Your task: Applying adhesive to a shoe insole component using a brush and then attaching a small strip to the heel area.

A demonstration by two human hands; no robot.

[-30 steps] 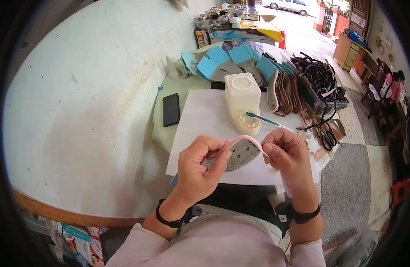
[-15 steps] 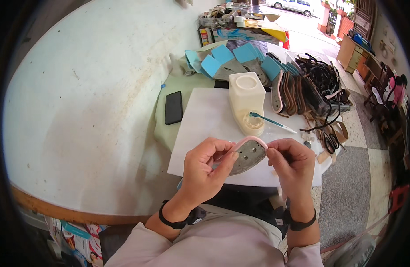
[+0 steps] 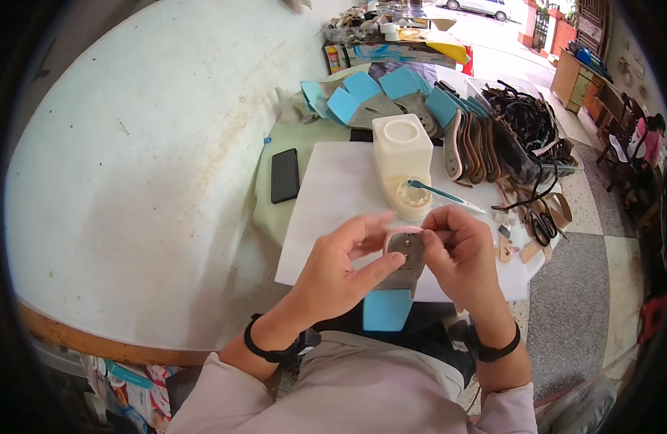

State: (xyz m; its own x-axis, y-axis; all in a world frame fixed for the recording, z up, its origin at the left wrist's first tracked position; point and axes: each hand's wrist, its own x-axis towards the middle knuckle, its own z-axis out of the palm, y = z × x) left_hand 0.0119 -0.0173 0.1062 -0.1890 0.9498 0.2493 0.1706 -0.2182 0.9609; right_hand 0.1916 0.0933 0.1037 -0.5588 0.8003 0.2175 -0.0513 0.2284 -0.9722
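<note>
Left hand (image 3: 333, 271), thumb (image 3: 377, 273) straight, fingers (image 3: 357, 231) blurred; right hand (image 3: 464, 257), thumb and fingers in a pinch; forearms (image 3: 279, 325) inward

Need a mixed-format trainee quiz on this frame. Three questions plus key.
1. True or false: the right hand has its thumb and fingers closed on the edge of the grey sole piece.

2. What colour is the panel at the sole piece's lower end in view?
A) brown
B) blue
C) yellow

3. Fill in: in this view, the black phone lies to the ____ of the white container.

Key: 1 true; 2 B; 3 left.
</note>
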